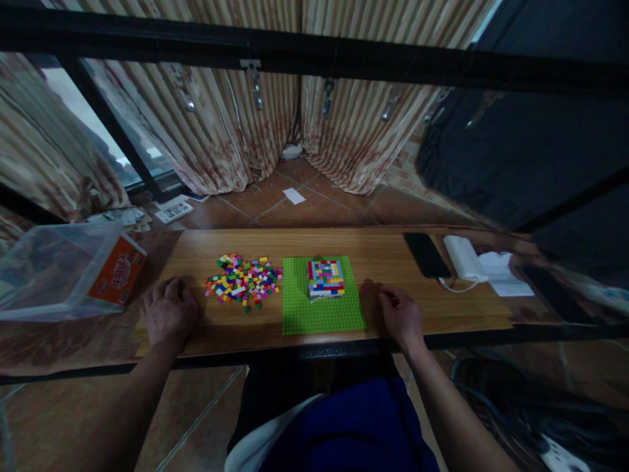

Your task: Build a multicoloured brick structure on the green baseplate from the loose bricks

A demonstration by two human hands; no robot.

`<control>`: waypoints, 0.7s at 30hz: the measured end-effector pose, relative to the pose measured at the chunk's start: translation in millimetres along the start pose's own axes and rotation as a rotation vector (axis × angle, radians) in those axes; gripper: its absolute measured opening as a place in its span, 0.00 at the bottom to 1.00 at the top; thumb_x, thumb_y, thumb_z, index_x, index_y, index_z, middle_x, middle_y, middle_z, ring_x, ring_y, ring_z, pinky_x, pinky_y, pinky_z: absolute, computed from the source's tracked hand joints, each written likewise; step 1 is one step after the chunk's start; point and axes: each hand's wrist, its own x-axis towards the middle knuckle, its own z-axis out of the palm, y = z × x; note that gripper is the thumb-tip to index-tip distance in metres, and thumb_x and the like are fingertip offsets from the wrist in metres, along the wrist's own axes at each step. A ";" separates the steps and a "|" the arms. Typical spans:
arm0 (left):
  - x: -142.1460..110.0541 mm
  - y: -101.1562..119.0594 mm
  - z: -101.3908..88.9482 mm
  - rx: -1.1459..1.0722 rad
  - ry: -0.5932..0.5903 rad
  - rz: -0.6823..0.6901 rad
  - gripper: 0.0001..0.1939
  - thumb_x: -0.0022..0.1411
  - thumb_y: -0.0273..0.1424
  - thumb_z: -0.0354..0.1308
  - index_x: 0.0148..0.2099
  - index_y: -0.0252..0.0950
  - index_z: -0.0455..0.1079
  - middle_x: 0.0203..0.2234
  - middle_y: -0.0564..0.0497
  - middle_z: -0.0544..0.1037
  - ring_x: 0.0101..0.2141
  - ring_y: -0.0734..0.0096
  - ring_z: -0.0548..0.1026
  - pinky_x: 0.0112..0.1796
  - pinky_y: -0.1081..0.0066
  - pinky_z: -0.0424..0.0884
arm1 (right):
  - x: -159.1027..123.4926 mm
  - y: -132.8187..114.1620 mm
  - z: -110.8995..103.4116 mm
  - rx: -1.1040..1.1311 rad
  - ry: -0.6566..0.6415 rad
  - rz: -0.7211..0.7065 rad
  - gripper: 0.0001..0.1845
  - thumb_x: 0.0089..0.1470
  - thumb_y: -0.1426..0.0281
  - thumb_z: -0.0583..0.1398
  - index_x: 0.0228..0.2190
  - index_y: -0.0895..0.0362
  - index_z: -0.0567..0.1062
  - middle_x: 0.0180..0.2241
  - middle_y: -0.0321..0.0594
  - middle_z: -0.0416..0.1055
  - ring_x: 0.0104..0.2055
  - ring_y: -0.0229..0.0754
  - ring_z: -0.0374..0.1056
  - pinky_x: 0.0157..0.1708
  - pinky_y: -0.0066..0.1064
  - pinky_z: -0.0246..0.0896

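My left hand [170, 309] rests palm down at the left end of the wooden board, its fingers lying on the surface with nothing in them. To its right is a loose heap of small coloured toy bricks [244, 282]. A low block built of multicoloured bricks [325, 280] stands on a green studded baseplate [322, 320]. Just right of the baseplate, my right hand [401, 316] lies on the board with thumb and fingers curled together; whatever is between them is too small to make out. A tiny pink brick [366, 288] lies a little left of those fingertips.
A clear plastic tub [59, 269] with an orange label stands at the far left. Right of my right hand are a black phone [426, 255], a white power bank [463, 259] with a cable, and white paper [506, 274]. A dark metal bar [314, 52] crosses above.
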 end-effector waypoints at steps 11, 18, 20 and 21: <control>-0.1 -2.4 2.2 0.023 0.001 0.004 0.23 0.66 0.34 0.46 0.58 0.28 0.68 0.56 0.34 0.69 0.56 0.41 0.65 0.56 0.46 0.61 | 5.2 -13.7 19.1 -0.138 -0.111 -0.146 0.16 0.57 0.62 0.53 0.37 0.54 0.80 0.36 0.46 0.75 0.34 0.46 0.71 0.37 0.38 0.64; -0.2 -5.2 6.4 0.046 0.004 -0.014 0.24 0.65 0.35 0.46 0.58 0.31 0.68 0.57 0.37 0.69 0.56 0.42 0.65 0.56 0.47 0.61 | 1.3 -18.0 16.9 0.122 -0.087 -0.027 0.18 0.56 0.58 0.55 0.35 0.57 0.78 0.37 0.48 0.77 0.38 0.48 0.72 0.42 0.41 0.66; 0.0 -6.5 7.6 0.045 0.006 -0.015 0.24 0.65 0.35 0.46 0.58 0.32 0.68 0.56 0.38 0.70 0.56 0.43 0.64 0.56 0.49 0.61 | -1.3 -22.7 17.7 0.262 -0.112 0.042 0.18 0.54 0.56 0.58 0.36 0.57 0.78 0.36 0.47 0.78 0.38 0.47 0.73 0.41 0.41 0.67; 0.1 -6.9 8.0 0.046 0.006 -0.019 0.23 0.65 0.35 0.46 0.58 0.32 0.68 0.56 0.39 0.70 0.56 0.44 0.64 0.56 0.49 0.61 | -2.8 -25.7 18.3 0.326 -0.128 0.067 0.19 0.53 0.55 0.59 0.36 0.57 0.78 0.36 0.46 0.78 0.38 0.47 0.73 0.41 0.40 0.67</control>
